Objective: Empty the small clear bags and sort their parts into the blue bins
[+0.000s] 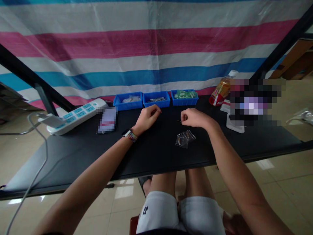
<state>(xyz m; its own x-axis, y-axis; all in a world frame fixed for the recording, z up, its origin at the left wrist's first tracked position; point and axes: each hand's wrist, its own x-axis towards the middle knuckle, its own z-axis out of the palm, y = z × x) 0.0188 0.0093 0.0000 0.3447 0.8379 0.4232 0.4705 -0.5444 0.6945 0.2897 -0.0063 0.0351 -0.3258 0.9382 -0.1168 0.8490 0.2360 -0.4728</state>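
Note:
My left hand [147, 118] is over the black table in front of the middle blue bin, its fingers curled together; whether anything is between them is hidden. My right hand [192, 117] is closed in a pinch, and a thin, pin-like piece [179, 121] pokes out from its fingertips toward the left. Just below that hand lie small clear plastic bags [185, 138] with slim items inside. The middle blue bin [156, 103] holds several thin metal pieces [157, 99]. In the left blue bin [129, 105] are clear plastic bags [131, 98]; green packets [185, 94] fill the right blue bin [184, 102].
A white power strip [78, 116] with a plugged-in cable stands on the left, beside a blurred phone-like object [107, 120]. At the right are a bottle of reddish drink [221, 88] and a white item [235, 126]. A striped sheet [156, 42] hangs behind the table [151, 156].

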